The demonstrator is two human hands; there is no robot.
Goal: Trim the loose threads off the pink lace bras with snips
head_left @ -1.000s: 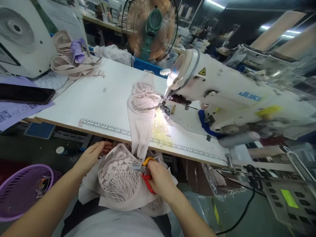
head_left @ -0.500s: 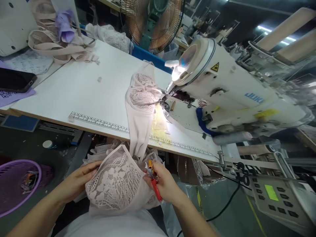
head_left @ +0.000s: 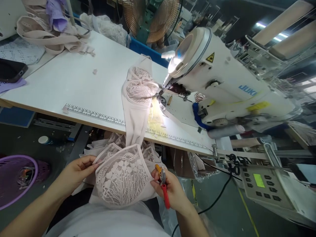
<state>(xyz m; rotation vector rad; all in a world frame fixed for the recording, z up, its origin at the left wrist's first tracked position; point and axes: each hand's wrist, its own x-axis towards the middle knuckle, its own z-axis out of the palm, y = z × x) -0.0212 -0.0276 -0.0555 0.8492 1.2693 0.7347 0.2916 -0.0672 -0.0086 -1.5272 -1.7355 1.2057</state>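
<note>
Left fingers point(head_left: 89, 170): pinching the lace cup point(head_left: 122, 184) by its edge
Right fingers point(head_left: 158, 188): on the opposite edge, scissors point(head_left: 165, 197) held too
Tip: light tension, blades point(head_left: 163, 174) off the fabric imo

Sewing workshop: machine point(head_left: 217, 82) on table point(head_left: 81, 82) ahead of hands, thread cones point(head_left: 283, 23) beyond, far right; ruler strip point(head_left: 96, 115) along near edge.
</note>
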